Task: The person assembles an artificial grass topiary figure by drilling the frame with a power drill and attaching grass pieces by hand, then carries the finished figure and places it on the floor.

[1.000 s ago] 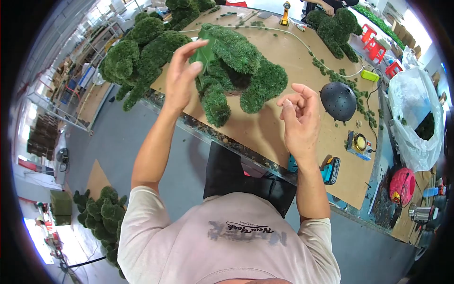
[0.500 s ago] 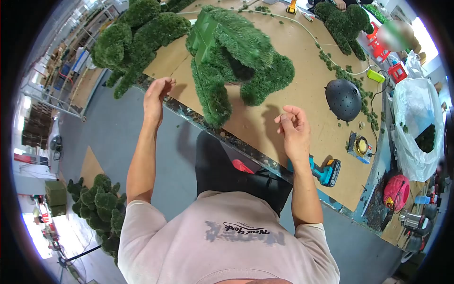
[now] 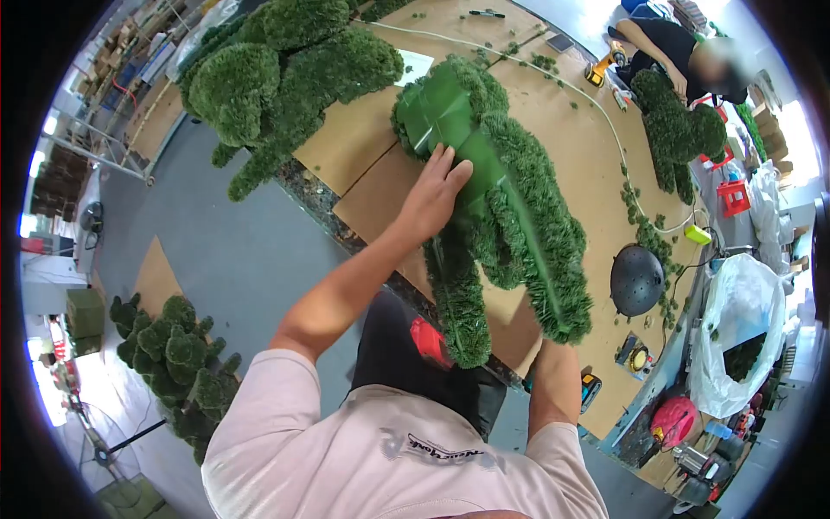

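The fuzzy green animal (image 3: 527, 190) has been turned, and more of its smooth green patch (image 3: 475, 156) shows. One leg (image 3: 553, 294) now reaches the right arm (image 3: 555, 389) near the table's (image 3: 536, 147) near edge. The left hand (image 3: 432, 195) has moved onto the patch. The right hand has gone out of sight.

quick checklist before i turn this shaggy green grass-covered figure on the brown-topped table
1. Left hand on the figure's smooth green panel: ok, palm down.
2. Right hand gripping: cannot tell, hidden behind the figure.
3. Black perforated dome out of the way: ok, stands apart from the figure.
4. White cable free of the figure: ok, runs beyond it.
5. Teal-and-black cordless drill well away from the right forearm: not ok, looks close beside it.
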{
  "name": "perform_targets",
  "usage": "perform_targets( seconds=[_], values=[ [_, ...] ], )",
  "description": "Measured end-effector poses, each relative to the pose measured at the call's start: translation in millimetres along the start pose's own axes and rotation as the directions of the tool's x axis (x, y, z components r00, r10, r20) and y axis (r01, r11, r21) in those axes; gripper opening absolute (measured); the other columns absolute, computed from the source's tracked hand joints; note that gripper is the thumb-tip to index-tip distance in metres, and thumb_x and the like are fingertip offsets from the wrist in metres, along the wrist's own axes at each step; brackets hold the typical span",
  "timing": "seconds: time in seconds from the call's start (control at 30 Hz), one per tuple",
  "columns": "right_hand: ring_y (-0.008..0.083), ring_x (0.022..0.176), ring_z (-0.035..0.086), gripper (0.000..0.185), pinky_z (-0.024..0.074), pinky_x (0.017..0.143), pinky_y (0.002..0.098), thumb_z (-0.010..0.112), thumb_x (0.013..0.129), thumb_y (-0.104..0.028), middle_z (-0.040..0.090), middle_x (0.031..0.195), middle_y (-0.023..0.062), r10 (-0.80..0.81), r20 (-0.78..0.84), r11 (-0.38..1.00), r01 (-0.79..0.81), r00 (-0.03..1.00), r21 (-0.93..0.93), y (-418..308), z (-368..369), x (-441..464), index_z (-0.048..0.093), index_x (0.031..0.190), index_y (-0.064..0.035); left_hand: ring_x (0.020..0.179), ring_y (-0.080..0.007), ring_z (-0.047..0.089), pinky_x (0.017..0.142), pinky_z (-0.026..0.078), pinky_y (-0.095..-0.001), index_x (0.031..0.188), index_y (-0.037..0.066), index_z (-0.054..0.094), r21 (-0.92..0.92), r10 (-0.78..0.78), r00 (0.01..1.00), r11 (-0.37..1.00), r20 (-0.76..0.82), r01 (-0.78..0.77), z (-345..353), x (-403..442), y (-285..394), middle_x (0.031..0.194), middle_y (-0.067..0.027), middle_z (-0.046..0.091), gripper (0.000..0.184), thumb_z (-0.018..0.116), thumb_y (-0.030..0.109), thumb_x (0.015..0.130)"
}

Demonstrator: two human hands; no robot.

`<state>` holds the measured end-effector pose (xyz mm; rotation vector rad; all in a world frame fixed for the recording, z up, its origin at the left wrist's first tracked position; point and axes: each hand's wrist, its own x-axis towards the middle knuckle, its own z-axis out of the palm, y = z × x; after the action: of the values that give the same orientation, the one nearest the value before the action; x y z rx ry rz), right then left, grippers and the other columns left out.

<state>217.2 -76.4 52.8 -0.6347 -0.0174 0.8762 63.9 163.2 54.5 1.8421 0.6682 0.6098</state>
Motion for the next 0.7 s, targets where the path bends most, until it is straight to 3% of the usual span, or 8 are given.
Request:
perform_targets(
  seconds=[0.07, 0.1, 0.13, 0.2, 0.23, 0.43, 0.5, 0.7],
  values=[
    [0.0347, 0.140, 0.049, 0.071, 0.0394, 0.118, 0.0539, 0.028, 0.108, -0.060, 0.047, 0.157, 0.0145, 0.107, -0.284, 0.994, -0.104, 0.953, 0.024, -5, -39, 18, 0.044, 0.155, -0.0098, 0.159, -0.0336, 0.019, 0.127, 0.017, -0.0386, 0.157, -0.010, 0.030, -0.171, -0.229, 0.973, 0.958, 0.018, 0.229, -6, -9, 21, 0.168, -0.0279, 0.022, 0.086, 0.042, 0.059, 0.107],
    [0.0337, 0.140, 0.049, 0.072, 0.0392, 0.118, 0.0519, 0.028, 0.108, -0.059, 0.052, 0.153, 0.0147, -0.021, -0.324, 0.992, -0.022, 0.946, -0.128, -6, -50, 26, 0.047, 0.152, -0.0060, 0.149, -0.0334, 0.039, 0.124, 0.026, -0.0392, 0.150, -0.010, 0.043, -0.370, -0.244, 0.969, 0.904, -0.039, 0.213, -6, -5, 23, 0.158, -0.0262, 0.043, 0.081, 0.042, 0.059, 0.107],
    [0.0337, 0.140, 0.049, 0.072, 0.0392, 0.118, 0.0519, 0.028, 0.108, -0.059, 0.052, 0.153, 0.0147, -0.012, -0.335, 0.993, -0.030, 0.942, -0.117, -9, -50, 27, 0.047, 0.152, -0.0060, 0.149, -0.0334, 0.039, 0.124, 0.026, -0.0392, 0.150, -0.010, 0.043, -0.361, -0.255, 0.967, 0.905, -0.032, 0.226, -19, -5, 38, 0.158, -0.0262, 0.043, 0.081, 0.042, 0.059, 0.107],
    [0.0346, 0.132, 0.055, 0.072, 0.0404, 0.116, 0.0518, 0.034, 0.107, -0.061, 0.057, 0.147, 0.0138, -0.079, -0.301, 0.980, 0.019, 0.951, -0.196, -12, -47, 26, 0.052, 0.148, -0.0049, 0.150, -0.0270, 0.037, 0.125, 0.023, -0.0365, 0.155, -0.002, 0.041, -0.689, -0.477, 0.847, 0.532, 0.237, 0.492, -57, -3, 64, 0.157, -0.0150, 0.048, 0.073, 0.043, 0.054, 0.108],
    [0.0327, 0.134, 0.054, 0.072, 0.0383, 0.117, 0.0487, 0.033, 0.108, -0.059, 0.059, 0.146, 0.0138, -0.103, -0.319, 0.977, 0.036, 0.942, -0.208, -15, -31, 23, 0.053, 0.147, -0.0029, 0.143, -0.0272, 0.046, 0.121, 0.031, -0.0413, 0.152, 0.000, 0.046, -0.639, -0.505, 0.834, 0.569, 0.224, 0.517, -63, 1, 37, 0.151, -0.0144, 0.055, 0.073, 0.036, 0.058, 0.109],
    [0.0263, 0.133, 0.056, 0.063, 0.0409, 0.115, 0.0423, 0.032, 0.112, -0.048, 0.061, 0.142, 0.0143, -0.297, -0.069, 0.862, 0.237, 0.952, -0.449, -31, 72, 14, 0.055, 0.143, 0.0014, 0.131, -0.0339, 0.058, 0.118, 0.039, -0.0487, 0.148, 0.001, 0.050, -0.829, -0.458, 0.791, 0.179, 0.407, 0.530, -110, -21, 16, 0.144, -0.0178, 0.060, 0.084, 0.029, 0.068, 0.104],
    [0.0250, 0.131, 0.056, 0.059, 0.0395, 0.116, 0.0413, 0.034, 0.112, -0.044, 0.061, 0.141, 0.0139, -0.421, 0.040, 0.711, 0.357, 0.906, -0.606, -33, 96, 10, 0.056, 0.141, 0.0027, 0.133, -0.0365, 0.056, 0.118, 0.039, -0.0512, 0.149, 0.001, 0.051, -0.839, -0.454, 0.752, 0.017, 0.478, 0.544, -107, -36, -24, 0.145, -0.0171, 0.060, 0.089, 0.032, 0.074, 0.101],
    [0.0271, 0.130, 0.055, 0.058, 0.0364, 0.117, 0.0407, 0.033, 0.112, -0.040, 0.062, 0.138, 0.0155, -0.352, 0.157, 0.643, 0.360, 0.923, -0.676, -63, 125, 26, 0.059, 0.137, 0.0059, 0.137, -0.0350, 0.051, 0.117, 0.036, -0.0583, 0.149, 0.009, 0.052, -0.898, -0.524, 0.747, -0.081, 0.408, 0.433, -58, -52, -37, 0.146, -0.0107, 0.058, 0.080, 0.038, 0.071, 0.101]
  ],
)
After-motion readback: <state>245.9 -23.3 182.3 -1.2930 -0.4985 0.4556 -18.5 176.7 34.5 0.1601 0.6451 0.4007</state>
